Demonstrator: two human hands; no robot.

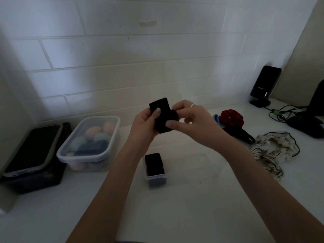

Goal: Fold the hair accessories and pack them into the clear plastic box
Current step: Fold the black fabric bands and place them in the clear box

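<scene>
— Above the counter (192, 216), both hands, left hand (144, 124) and right hand (191, 121), pinch a half-folded black headband (162, 118).

— Progress?

— One dark piece, probably folded, sits in the clear plastic box (155, 177); the red scrunchie (231, 117) and patterned scrunchie (273, 148) wait.

white counter (192, 216) | clear box (155, 174) | sponge tub (89, 139) | scrunchies (270, 149) | phone stand (263, 86)

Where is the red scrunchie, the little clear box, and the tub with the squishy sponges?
red scrunchie (231, 118), head view, middle of its fabric.
little clear box (156, 178), head view, near rim.
sponge tub (79, 154), head view, front rim.
</scene>
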